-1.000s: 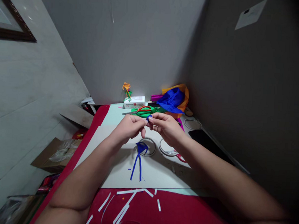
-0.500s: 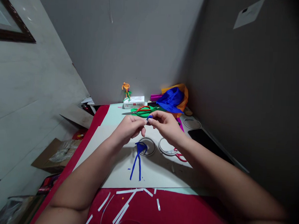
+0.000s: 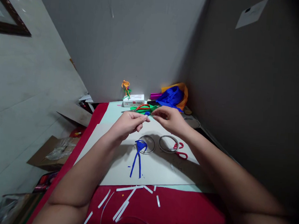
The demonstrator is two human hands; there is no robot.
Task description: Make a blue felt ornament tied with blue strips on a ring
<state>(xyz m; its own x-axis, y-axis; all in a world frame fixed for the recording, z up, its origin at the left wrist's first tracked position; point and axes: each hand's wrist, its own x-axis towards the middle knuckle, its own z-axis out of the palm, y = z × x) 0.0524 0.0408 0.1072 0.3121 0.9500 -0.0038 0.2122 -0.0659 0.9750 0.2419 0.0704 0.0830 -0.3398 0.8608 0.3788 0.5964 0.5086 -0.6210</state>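
Note:
My left hand [image 3: 131, 123] is closed in a pinch on a small blue crepe-paper piece [image 3: 147, 114], which shows at its fingertips. Just to the right, my right hand [image 3: 169, 119] is curved, thumb and forefinger slightly apart with nothing visible between them. Below the hands a blue stick figure [image 3: 141, 146] lies flat on the white board, with a triangular body, two long legs and thin arms. Its upper part overlaps a wire coil [image 3: 153, 146]. Another coil [image 3: 163, 138] lies to the right, partly over red-handled scissors [image 3: 182, 156].
Beyond my hands are larger red-handled scissors [image 3: 142, 106] on green paper, and a white box [image 3: 135, 100] beside an orange figure [image 3: 126, 84]. Blue crepe paper [image 3: 171, 96] is bunched at the back right. White strips [image 3: 121, 210] litter the red cloth [image 3: 184, 207]. Grey panels [image 3: 143, 41] stand behind.
My right fingers have come off the blue piece and drawn slightly away to the right. The left hand keeps its pinch. The view has shifted a little.

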